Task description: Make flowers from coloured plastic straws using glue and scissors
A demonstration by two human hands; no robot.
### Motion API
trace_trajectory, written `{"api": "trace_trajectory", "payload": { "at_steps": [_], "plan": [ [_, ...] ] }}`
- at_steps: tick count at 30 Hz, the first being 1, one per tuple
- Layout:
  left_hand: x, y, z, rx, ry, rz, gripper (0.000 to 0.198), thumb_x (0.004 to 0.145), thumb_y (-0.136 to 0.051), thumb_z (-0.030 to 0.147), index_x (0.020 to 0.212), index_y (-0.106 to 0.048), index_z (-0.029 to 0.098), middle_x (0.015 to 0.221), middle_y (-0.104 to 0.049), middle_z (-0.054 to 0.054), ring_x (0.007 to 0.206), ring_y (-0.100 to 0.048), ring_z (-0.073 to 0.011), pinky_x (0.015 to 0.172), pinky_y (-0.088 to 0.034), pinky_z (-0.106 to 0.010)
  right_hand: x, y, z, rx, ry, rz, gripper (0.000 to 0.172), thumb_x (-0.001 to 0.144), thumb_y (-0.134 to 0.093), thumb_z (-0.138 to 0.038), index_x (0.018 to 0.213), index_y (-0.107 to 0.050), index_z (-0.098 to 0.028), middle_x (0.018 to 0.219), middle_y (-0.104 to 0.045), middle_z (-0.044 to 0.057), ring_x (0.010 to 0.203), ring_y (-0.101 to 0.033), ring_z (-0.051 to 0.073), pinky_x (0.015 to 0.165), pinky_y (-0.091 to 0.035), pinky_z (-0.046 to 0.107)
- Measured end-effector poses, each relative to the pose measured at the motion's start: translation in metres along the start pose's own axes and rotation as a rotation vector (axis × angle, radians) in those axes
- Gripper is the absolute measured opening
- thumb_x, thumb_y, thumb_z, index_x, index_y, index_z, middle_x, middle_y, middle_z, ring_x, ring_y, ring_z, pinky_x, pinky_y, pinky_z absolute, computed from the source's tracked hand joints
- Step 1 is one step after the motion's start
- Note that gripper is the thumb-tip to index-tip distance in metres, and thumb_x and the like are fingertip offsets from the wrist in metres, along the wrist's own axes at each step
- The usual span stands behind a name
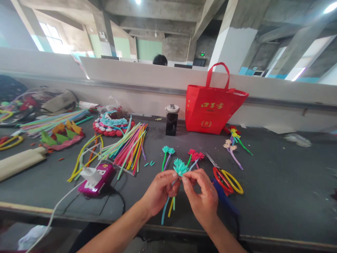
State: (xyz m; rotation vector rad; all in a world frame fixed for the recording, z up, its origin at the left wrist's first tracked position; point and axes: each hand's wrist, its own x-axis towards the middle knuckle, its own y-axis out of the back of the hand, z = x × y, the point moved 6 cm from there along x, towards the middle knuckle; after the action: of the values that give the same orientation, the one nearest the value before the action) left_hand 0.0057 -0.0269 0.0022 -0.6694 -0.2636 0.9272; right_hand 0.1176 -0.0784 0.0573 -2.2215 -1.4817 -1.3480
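A turquoise flower (180, 166) with pointed fuzzy petals is pinched between my two hands, above the near part of the dark table. My left hand (163, 188) grips it from the left, with the thumb at the base of the petals. From the right, the closed thumb and fingers of my right hand (201, 193) hold the same base. Fuzzy stems (170, 207) in blue, yellow and green show below my hands. Just beyond lie small turquoise flowers (168, 150) and red flowers (196, 155) on stems. Scissors (223, 175) with red and yellow handles rest by my right hand.
A bundle of coloured fuzzy sticks (131, 147) lies left of centre, behind a purple power strip (96, 181) with a white plug. At the back stand a red bag (214, 109) and a dark phone (171, 123). More flowers (231, 146) lie to the right.
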Motion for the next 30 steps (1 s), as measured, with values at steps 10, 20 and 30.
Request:
{"api": "trace_trajectory", "payload": {
  "at_steps": [10, 20, 30],
  "plan": [
    [0.0006, 0.0029, -0.0034, 0.055, -0.016, 0.051, 0.038, 0.073, -0.081, 0.037, 0.06, -0.053, 0.015, 0.049, -0.034, 0.008, 0.049, -0.021, -0.0057, 0.049, -0.012, -0.026, -0.0028, -0.0023, 0.0012, -0.001, -0.02, -0.003, 0.01, 0.093, -0.055, -0.014, 0.086, -0.059, -0.021, 0.076, -0.057, -0.001, 0.07, -0.054, 0.014, 0.064, -0.045, 0.025],
    [0.0012, 0.0033, -0.0044, 0.079, -0.013, 0.058, 0.041, 0.072, -0.082, 0.04, 0.059, -0.052, 0.016, 0.049, -0.035, 0.008, 0.048, -0.022, -0.0055, 0.049, -0.012, -0.027, -0.0029, -0.0036, 0.0049, -0.022, -0.054, -0.002, 0.011, 0.094, -0.054, -0.018, 0.084, -0.057, -0.022, 0.075, -0.057, -0.001, 0.069, -0.054, 0.014, 0.063, -0.045, 0.026],
    [0.0026, 0.0037, -0.0038, 0.015, 0.004, 0.051, 0.041, 0.074, -0.08, 0.04, 0.061, -0.05, 0.016, 0.05, -0.036, 0.008, 0.047, -0.023, -0.0055, 0.048, -0.012, -0.026, -0.003, 0.0007, 0.0027, -0.009, -0.034, 0.027, 0.007, 0.093, -0.058, -0.017, 0.094, -0.063, -0.022, 0.079, -0.06, 0.0, 0.071, -0.057, 0.014, 0.065, -0.048, 0.027]
  ]
}}
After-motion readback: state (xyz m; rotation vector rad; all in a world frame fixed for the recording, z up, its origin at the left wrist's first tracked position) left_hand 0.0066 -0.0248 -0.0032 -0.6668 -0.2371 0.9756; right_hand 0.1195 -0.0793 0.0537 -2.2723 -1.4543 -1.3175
